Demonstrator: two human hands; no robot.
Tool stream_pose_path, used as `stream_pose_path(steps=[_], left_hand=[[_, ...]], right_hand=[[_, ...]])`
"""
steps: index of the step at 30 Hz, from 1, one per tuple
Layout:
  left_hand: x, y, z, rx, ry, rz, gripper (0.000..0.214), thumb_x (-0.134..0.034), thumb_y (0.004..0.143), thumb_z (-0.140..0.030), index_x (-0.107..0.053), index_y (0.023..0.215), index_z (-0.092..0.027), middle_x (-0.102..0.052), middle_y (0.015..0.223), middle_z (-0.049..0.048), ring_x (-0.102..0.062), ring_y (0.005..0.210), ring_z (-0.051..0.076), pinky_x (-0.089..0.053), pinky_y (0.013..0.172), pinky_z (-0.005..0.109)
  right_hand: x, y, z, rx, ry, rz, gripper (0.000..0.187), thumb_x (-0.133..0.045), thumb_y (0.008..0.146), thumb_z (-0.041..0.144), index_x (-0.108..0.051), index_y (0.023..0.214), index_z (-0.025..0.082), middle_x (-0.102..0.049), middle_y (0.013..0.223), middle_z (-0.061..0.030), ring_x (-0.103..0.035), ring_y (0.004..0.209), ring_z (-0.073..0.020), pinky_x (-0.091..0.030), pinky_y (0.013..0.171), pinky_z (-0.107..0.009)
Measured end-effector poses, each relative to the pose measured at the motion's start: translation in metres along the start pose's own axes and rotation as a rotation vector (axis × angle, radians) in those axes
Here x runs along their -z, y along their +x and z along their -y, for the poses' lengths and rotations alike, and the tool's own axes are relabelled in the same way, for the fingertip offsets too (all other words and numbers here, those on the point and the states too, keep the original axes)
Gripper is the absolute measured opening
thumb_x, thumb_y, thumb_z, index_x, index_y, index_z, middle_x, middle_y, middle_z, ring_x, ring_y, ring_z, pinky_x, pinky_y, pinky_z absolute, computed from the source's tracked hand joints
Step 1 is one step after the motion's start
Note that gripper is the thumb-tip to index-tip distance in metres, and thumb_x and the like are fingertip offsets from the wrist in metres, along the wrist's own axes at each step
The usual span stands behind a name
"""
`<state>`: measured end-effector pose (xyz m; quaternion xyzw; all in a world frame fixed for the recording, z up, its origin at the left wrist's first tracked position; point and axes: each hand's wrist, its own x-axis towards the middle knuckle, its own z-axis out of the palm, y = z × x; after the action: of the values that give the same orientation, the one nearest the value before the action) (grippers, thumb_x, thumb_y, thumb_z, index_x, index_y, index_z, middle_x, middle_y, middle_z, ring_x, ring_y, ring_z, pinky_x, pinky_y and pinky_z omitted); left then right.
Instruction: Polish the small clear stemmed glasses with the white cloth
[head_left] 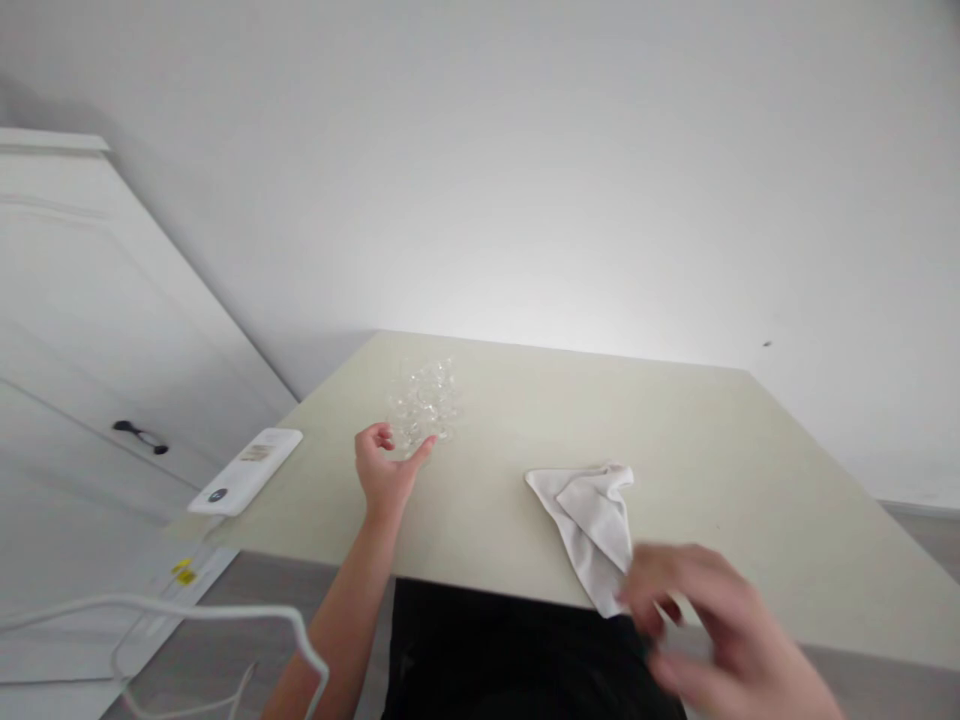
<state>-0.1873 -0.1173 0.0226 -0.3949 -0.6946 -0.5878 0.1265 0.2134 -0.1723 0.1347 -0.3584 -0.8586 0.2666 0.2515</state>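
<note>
In the head view, your left hand point(385, 478), thumb and fingers wide, borders the clear, glassy cluster point(427, 402) on the pale-green, flat tabletop point(675, 430); steady it lightly. Your blurred right hand point(716, 592) (I can't discern its grip) meets the creased, off-white fabric cloth point(592, 515).

Bare L hand point(386, 478) fwd, arm point(352, 610) outstretched, thumb spread wide; bare R hand point(709, 612) blurred, fingers part-curled, thumb apart.
</note>
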Motion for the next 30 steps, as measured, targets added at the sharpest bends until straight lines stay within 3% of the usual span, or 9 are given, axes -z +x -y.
stream_pose_path(steps=[3, 6, 10, 13, 16, 20, 25, 27, 30], left_hand=[[-0.002, 0.0, 0.001, -0.001, 0.017, 0.006, 0.064, -0.082, 0.055, -0.045, -0.052, 0.105, -0.019, -0.048, 0.088, -0.0024, -0.045, 0.068, 0.011, -0.042, 0.07, 0.028], [0.001, 0.002, 0.001, -0.037, 0.021, 0.001, 0.059, -0.08, 0.058, -0.045, -0.053, 0.104, -0.018, -0.046, 0.085, -0.0031, -0.043, 0.065, 0.01, -0.042, 0.069, 0.028], [0.009, 0.0, -0.011, -0.166, -0.004, -0.117, 0.057, -0.08, 0.059, -0.04, -0.053, 0.104, -0.017, -0.048, 0.084, -0.0017, -0.045, 0.071, 0.013, -0.042, 0.073, 0.031], [0.008, -0.011, -0.03, -0.267, -0.168, -0.119, 0.062, -0.079, 0.061, -0.037, -0.049, 0.111, -0.018, -0.053, 0.091, 0.0019, -0.051, 0.08, 0.017, -0.045, 0.081, 0.037], [-0.003, -0.027, -0.056, -0.203, -0.391, 0.041, 0.071, -0.071, 0.073, -0.038, -0.034, 0.131, -0.022, -0.057, 0.098, 0.0045, -0.058, 0.083, 0.018, -0.049, 0.079, 0.038], [-0.027, -0.036, -0.091, -0.048, -0.519, 0.249, 0.07, -0.062, 0.082, -0.044, -0.027, 0.139, -0.026, -0.057, 0.096, 0.0058, -0.059, 0.08, 0.017, -0.051, 0.069, 0.031], [-0.067, -0.022, -0.119, -0.057, -0.337, 0.636, 0.07, -0.064, 0.077, -0.05, -0.034, 0.136, -0.028, -0.059, 0.087, -0.0003, -0.051, 0.057, 0.01, -0.047, 0.059, 0.025], [-0.084, -0.021, -0.122, -0.094, -0.24, 0.712, 0.075, -0.069, 0.071, -0.054, -0.038, 0.134, -0.029, -0.06, 0.086, -0.0015, -0.054, 0.06, 0.01, -0.046, 0.06, 0.025], [-0.104, -0.027, -0.12, -0.106, -0.171, 0.743, 0.071, -0.065, 0.074, -0.058, -0.04, 0.133, -0.028, -0.062, 0.086, -0.0009, -0.06, 0.068, 0.013, -0.047, 0.064, 0.025]], right_hand=[[-0.037, 0.035, -0.041, -0.196, -0.343, -0.029, 0.023, -0.057, 0.087, 0.034, -0.057, 0.106, 0.021, -0.06, 0.099, -0.0077, -0.06, 0.089, -0.0223, -0.048, 0.073, -0.032], [-0.066, 0.048, -0.076, -0.363, -0.579, 0.001, 0.022, -0.055, 0.088, 0.031, -0.056, 0.105, 0.016, -0.058, 0.107, -0.0119, -0.058, 0.097, -0.0261, -0.046, 0.074, -0.033], [-0.071, 0.044, -0.094, -0.422, -0.623, 0.008, 0.013, -0.043, 0.092, 0.022, -0.056, 0.09, 0.018, -0.06, 0.097, -0.008, -0.06, 0.087, -0.0218, -0.041, 0.068, -0.03], [-0.065, 0.044, -0.095, -0.429, -0.538, 0.019, 0.019, -0.046, 0.094, 0.035, -0.055, 0.088, 0.019, -0.061, 0.094, -0.0061, -0.061, 0.079, -0.0191, -0.039, 0.065, -0.029], [-0.063, 0.048, -0.094, -0.434, -0.563, 0.035, 0.026, -0.055, 0.088, 0.044, -0.056, 0.093, 0.018, -0.062, 0.097, -0.007, -0.062, 0.08, -0.0209, -0.038, 0.064, -0.029], [-0.068, 0.054, -0.094, -0.44, -0.676, 0.041, 0.014, -0.048, 0.091, 0.029, -0.057, 0.093, 0.018, -0.063, 0.096, -0.0067, -0.063, 0.082, -0.0208, -0.037, 0.064, -0.028], [-0.062, 0.057, -0.093, -0.406, -0.68, 0.089, 0.015, -0.049, 0.091, 0.031, -0.058, 0.094, 0.019, -0.064, 0.098, -0.0062, -0.064, 0.085, -0.0218, -0.039, 0.065, -0.029], [-0.055, 0.059, -0.095, -0.414, -0.678, 0.111, 0.016, -0.046, 0.092, 0.028, -0.059, 0.095, 0.02, -0.065, 0.098, -0.0058, -0.065, 0.085, -0.0214, -0.039, 0.065, -0.029], [-0.044, 0.062, -0.098, -0.464, -0.662, 0.138, 0.025, -0.038, 0.095, 0.028, -0.061, 0.088, 0.02, -0.068, 0.093, -0.0058, -0.066, 0.083, -0.0208, -0.038, 0.066, -0.029]])
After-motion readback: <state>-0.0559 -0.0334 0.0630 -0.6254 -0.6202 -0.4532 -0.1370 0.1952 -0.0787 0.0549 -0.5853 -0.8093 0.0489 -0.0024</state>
